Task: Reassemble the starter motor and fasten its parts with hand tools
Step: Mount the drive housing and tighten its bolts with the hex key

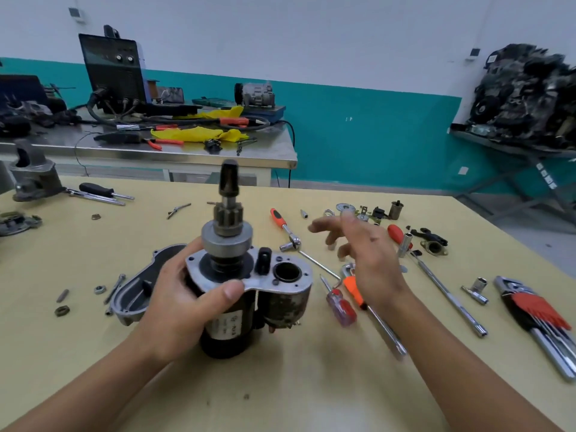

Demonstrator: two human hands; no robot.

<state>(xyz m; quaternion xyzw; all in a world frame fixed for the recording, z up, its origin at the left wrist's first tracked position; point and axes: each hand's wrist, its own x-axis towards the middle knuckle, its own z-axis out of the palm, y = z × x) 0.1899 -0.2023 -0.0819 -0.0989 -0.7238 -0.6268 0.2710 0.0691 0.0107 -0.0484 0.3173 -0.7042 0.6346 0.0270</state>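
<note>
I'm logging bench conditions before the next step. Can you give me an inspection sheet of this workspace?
Surface: tan table, mostly bare near the person.
Job's things: starter motor upright, pinion gear on top; end cover lying behind it; nose housing far left.
Clutter: ratchet, red screwdriver, hex key set, extension bar, sockets, nuts and small parts scattered.
Grips: left hand wrapped around the motor body; right hand open above the tools, blurred, holding nothing.
Cables: nothing seen on this table; black leads on the steel bench behind.
Surroundings: welder unit, yellow cloth, engine on a stand.
</note>
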